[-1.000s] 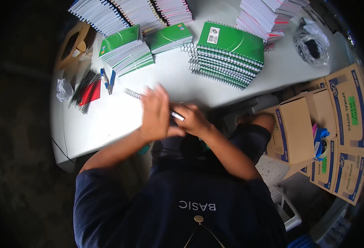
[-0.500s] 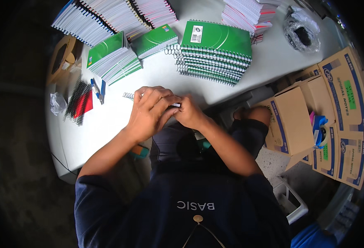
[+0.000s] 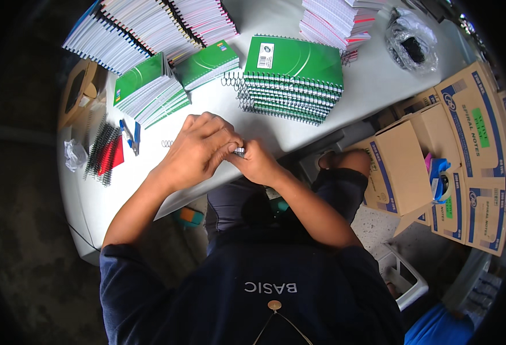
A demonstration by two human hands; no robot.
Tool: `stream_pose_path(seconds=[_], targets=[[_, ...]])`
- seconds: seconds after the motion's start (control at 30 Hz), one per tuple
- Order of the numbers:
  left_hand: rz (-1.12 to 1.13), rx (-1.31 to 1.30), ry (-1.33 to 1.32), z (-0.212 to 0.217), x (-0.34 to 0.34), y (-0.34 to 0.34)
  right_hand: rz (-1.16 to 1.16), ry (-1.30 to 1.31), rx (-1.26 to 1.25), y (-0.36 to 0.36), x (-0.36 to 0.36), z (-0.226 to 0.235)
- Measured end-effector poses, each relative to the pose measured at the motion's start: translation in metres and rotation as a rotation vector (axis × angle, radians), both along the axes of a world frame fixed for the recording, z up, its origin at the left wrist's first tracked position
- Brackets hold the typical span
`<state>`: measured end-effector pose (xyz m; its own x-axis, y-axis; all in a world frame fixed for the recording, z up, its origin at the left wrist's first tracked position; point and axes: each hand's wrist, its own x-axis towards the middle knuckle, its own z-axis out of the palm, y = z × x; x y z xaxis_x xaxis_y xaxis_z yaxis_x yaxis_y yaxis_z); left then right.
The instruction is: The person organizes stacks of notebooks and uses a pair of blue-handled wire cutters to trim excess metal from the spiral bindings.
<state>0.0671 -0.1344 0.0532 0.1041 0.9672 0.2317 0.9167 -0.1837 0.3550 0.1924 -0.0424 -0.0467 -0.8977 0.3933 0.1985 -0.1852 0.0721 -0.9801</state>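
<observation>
White desk (image 3: 103, 201) underneath. Upon it, toward the far side, a squared stack of green notebooks (image 3: 296, 60). At the near edge, left hand (image 3: 197, 146) and right hand (image 3: 256, 163), drawn together and pinching between them a narrow bound edge (image 3: 239, 152), probably a notebook's, though mostly covered. Just left of the left hand, a short length of wire coil (image 3: 167, 144).

On the white counter (image 3: 109, 195), spiral-bound green notebooks (image 3: 299, 60) sit stacked beyond the hands (image 3: 201, 149), slightly right; green-covered paper piles (image 3: 152, 95) lie ahead-left; black coils (image 3: 99, 150) and crumpled plastic (image 3: 75, 155) lie well left.
</observation>
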Motion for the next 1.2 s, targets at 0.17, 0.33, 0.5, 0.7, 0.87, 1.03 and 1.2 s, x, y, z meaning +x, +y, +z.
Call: stream_pose_path(seconds=[0.17,0.33,0.5,0.7,0.87,1.03,1.2], targets=[[-0.003,-0.001,-0.038,0.003,0.004,0.001,-0.010,-0.045,0.076,0.002,0.002,0.001],[0.004,0.016,-0.024,0.004,0.006,0.002,-0.007,-0.011,0.039,0.001,0.001,0.000],[0.081,0.009,0.014,0.006,0.014,-0.003,-0.015,-0.093,0.114,0.002,0.001,-0.009],[0.202,-0.063,-0.077,0.023,0.025,-0.007,0.047,-0.052,0.147,0.001,0.013,0.017],[0.238,0.494,0.079,0.067,0.033,0.007,-0.268,0.258,0.253,0.008,0.047,0.085],[0.262,0.541,-1.124,0.057,0.069,0.047,-0.630,0.786,0.075,0.047,0.040,0.129],[0.345,1.048,-0.672,0.049,0.058,0.106,-0.991,0.456,0.341,0.084,0.035,0.120]])
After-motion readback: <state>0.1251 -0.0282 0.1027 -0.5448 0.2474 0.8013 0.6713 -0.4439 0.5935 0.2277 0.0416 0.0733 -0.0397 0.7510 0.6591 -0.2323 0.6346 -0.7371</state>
